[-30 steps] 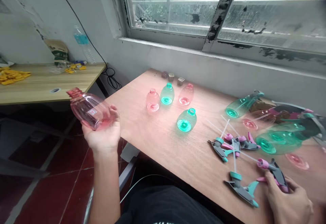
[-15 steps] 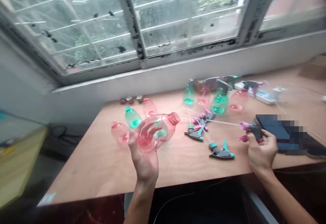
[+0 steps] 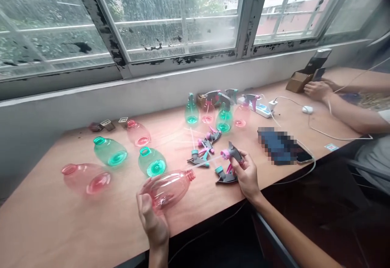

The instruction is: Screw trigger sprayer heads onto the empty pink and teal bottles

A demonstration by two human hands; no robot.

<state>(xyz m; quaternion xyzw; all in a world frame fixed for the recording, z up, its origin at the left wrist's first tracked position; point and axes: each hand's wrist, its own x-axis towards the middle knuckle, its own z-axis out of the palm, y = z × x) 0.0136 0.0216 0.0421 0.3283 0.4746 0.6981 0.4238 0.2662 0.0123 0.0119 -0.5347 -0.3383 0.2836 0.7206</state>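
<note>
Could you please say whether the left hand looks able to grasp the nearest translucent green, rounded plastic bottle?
Probably not as things stand: the left hand holds a translucent pink, rounded plastic bottle, though the green bottle is close.

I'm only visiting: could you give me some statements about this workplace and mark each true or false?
1. The left hand holds a pink bottle. True.
2. The right hand holds a spray head. True.
3. The spray head is screwed onto the held bottle. False: its pink collar is apart from the bottle's neck.
4. The leftmost bottle on the table is green. False: it is pink.
5. Another person's hand shows at the right. True.
</note>
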